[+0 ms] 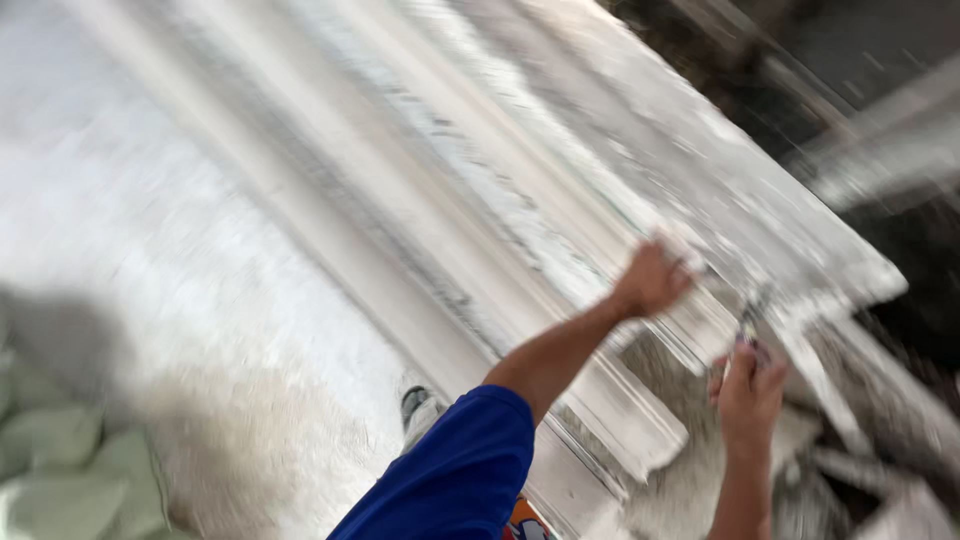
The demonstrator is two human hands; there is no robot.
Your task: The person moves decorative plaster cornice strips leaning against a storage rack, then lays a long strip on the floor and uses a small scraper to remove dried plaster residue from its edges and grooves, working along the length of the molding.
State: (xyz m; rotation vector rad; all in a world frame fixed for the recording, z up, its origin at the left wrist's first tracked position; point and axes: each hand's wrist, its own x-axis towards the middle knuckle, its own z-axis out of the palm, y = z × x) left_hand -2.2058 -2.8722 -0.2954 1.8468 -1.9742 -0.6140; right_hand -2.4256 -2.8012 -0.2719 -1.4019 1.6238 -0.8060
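Note:
The view is motion-blurred. A long white plaster moulding (pixel 520 200) runs diagonally from the upper left to the lower right. My left hand (pixel 652 280), on an arm in a blue sleeve, is closed against the moulding's upper surface near its right end, with something small and white at the fingers. My right hand (pixel 748 392) is lower and further right, closed around a thin dark-handled tool (pixel 748 325) that points up at the moulding's end.
A white dusty floor (pixel 150 230) fills the left. Pale green pieces (pixel 60 460) lie at the lower left. A shoe (pixel 415 403) shows beside the moulding. Broken plaster strips (pixel 860 440) lie at the lower right, and a dark area (pixel 880 60) lies behind.

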